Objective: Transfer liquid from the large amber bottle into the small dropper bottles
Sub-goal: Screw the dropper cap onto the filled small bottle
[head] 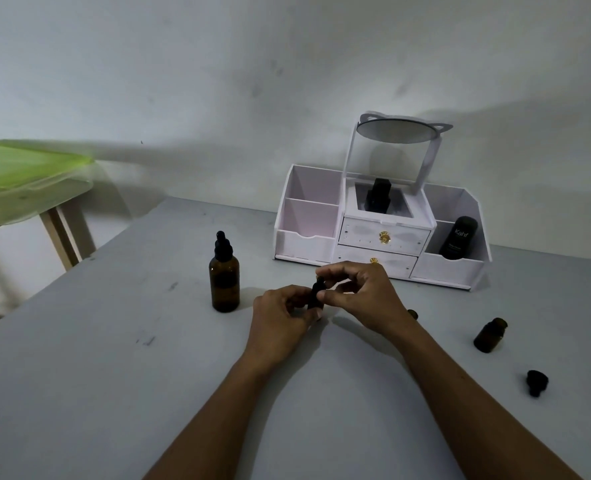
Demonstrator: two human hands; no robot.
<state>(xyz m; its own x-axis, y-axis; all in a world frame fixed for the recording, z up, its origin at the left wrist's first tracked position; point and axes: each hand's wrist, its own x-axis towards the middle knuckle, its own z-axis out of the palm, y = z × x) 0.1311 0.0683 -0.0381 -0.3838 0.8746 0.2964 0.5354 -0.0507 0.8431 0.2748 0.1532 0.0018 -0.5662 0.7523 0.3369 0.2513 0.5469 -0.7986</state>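
Note:
The large amber bottle (pixel 224 279) stands upright on the grey table (pixel 114 358) with its black dropper cap on, left of my hands. My left hand (pixel 280 317) grips a small dropper bottle (pixel 315 299) around its body at the table's middle. My right hand (pixel 360 294) pinches that bottle's black dropper cap from the right. A second small amber bottle (pixel 489 335) stands uncapped at the right. Its black dropper cap (pixel 536 382) lies on the table nearer to me. Another small bottle (pixel 412 314) peeks out behind my right wrist, mostly hidden.
A white cosmetics organiser (pixel 380 233) with drawers and a mirror stands at the back against the wall, holding a black Kahf tube (pixel 458 237) and a black bottle (pixel 379 196). A green-lidded plastic box (pixel 20 181) sits on a wooden stand at the far left.

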